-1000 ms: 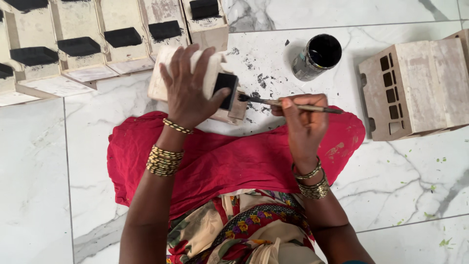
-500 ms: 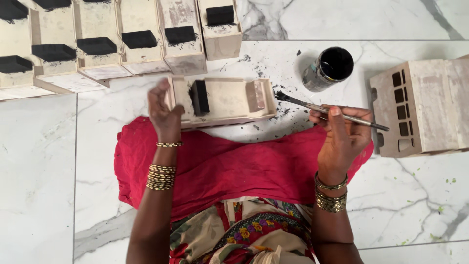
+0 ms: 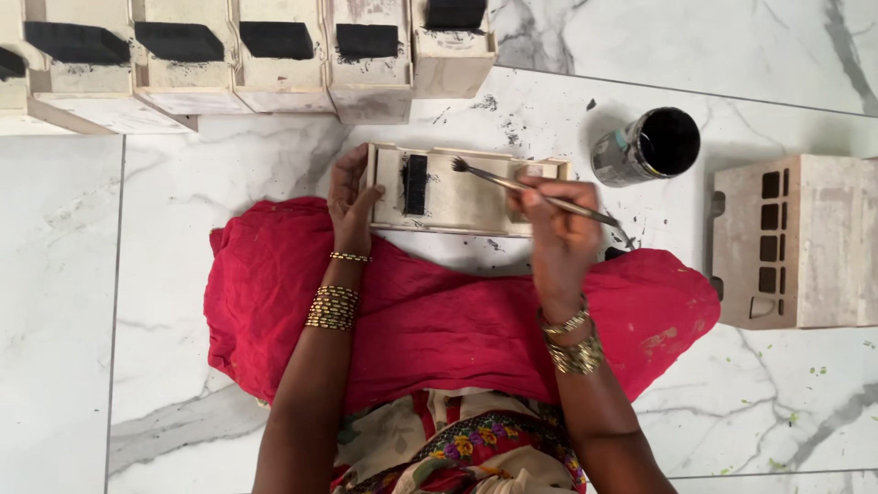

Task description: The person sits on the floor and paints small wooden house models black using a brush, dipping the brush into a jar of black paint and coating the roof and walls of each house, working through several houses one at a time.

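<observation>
Moved inward, right hand (image 3: 558, 233) pinches paintbrush (image 3: 530, 190) over wooden piece (image 3: 457, 197) — left hand (image 3: 352, 197) grips its end — paint tin (image 3: 647, 146) beside.

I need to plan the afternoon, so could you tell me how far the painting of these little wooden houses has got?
Five houses in the row at top already carry black patches. The left hand steadies one house lying flat with one black strip, while the right hand holds the brush over it. The house at right shows no black.
</observation>
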{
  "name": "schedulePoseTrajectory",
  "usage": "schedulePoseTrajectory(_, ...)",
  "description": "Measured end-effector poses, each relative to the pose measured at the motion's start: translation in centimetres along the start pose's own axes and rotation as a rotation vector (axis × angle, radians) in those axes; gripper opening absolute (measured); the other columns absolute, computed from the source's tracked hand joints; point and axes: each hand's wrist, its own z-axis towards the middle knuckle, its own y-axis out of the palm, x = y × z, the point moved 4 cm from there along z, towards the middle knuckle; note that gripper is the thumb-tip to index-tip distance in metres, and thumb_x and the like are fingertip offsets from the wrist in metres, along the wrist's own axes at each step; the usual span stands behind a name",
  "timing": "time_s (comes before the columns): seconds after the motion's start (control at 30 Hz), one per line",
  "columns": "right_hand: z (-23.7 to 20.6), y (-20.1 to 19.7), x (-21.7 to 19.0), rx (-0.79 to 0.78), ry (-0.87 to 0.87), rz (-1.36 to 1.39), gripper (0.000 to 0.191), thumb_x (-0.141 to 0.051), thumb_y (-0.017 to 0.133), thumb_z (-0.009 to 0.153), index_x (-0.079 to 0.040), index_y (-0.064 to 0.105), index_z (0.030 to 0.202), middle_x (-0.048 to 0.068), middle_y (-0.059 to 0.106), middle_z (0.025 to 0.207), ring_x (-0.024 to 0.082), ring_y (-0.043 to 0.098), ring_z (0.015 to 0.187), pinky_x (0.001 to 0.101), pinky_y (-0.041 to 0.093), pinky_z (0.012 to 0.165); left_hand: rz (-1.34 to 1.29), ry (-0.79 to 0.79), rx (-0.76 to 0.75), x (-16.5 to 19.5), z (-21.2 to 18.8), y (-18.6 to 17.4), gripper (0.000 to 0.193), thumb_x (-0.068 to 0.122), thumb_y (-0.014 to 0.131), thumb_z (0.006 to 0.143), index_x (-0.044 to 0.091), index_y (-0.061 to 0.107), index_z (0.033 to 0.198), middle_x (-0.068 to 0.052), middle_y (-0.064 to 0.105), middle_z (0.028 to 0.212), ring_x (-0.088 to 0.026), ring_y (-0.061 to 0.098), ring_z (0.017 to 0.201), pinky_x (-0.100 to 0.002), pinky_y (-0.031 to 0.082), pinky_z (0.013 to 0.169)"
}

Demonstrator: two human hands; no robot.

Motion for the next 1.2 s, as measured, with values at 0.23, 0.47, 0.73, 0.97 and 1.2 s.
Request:
schedulePoseTrajectory(0.23,0.4,4.7,3.4,-0.232,-0.002,-0.429,0.004,-0.001,0.066,0.103,0.000,0.063,0.105,0.017,0.074,0.112,0.015,0.071,0.084,0.0222,0.056,0.066,0.047,-0.125,0.064,0.0,0.6,0.4,0.058,0.019,0.064,0.096,0.002,0.049,0.149,-0.015,0.055,0.151,-0.025,0.050,0.141,-0.037,0.037,0.119)
schedulePoseTrajectory(0.47,-3.6,3.9,-1.2,-0.266,-0.103,-0.514,0.003,0.000,0.066,0.101,-0.002,0.065,0.100,0.015,0.072,0.112,0.013,0.075,0.093,0.0184,0.061,0.062,0.169,-0.134,-0.012,0.2,1.6,0.6,0.059,0.026,0.070,0.095,0.004,0.052,0.147,-0.013,0.059,0.142,-0.022,0.053,0.133,-0.034,0.040,0.113)
schedulePoseTrajectory(0.73,-2.1,6.6,-0.3,-0.328,-0.190,-0.642,0.001,-0.003,0.066,0.102,-0.003,0.065,0.102,0.012,0.073,0.113,0.015,0.072,0.099,0.0251,0.060,0.081,0.314,-0.058,-0.040,-0.3,2.2,0.3,0.051,0.031,0.069,0.100,0.004,0.058,0.142,-0.008,0.063,0.132,-0.017,0.058,0.122,-0.030,0.046,0.105)
schedulePoseTrajectory(0.97,-5.0,3.6,-2.7,-0.233,-0.094,-0.475,0.005,0.000,0.063,0.103,0.000,0.058,0.105,0.017,0.070,0.116,0.019,0.073,0.099,0.0272,0.064,0.082,0.337,-0.119,0.038,-1.5,2.9,-0.2,0.055,0.031,0.080,0.090,0.003,0.061,0.133,-0.007,0.068,0.122,-0.015,0.062,0.109,-0.030,0.052,0.094)
schedulePoseTrajectory(1.2,-4.7,2.9,-4.7,-0.081,-0.010,-0.242,0.011,0.003,0.061,0.105,0.002,0.051,0.110,0.023,0.068,0.119,0.024,0.073,0.104,0.0363,0.066,0.094,0.642,0.100,0.169,1.0,1.6,0.9,0.046,0.029,0.080,0.087,0.001,0.071,0.123,-0.015,0.074,0.117,-0.023,0.072,0.102,-0.034,0.056,0.089)
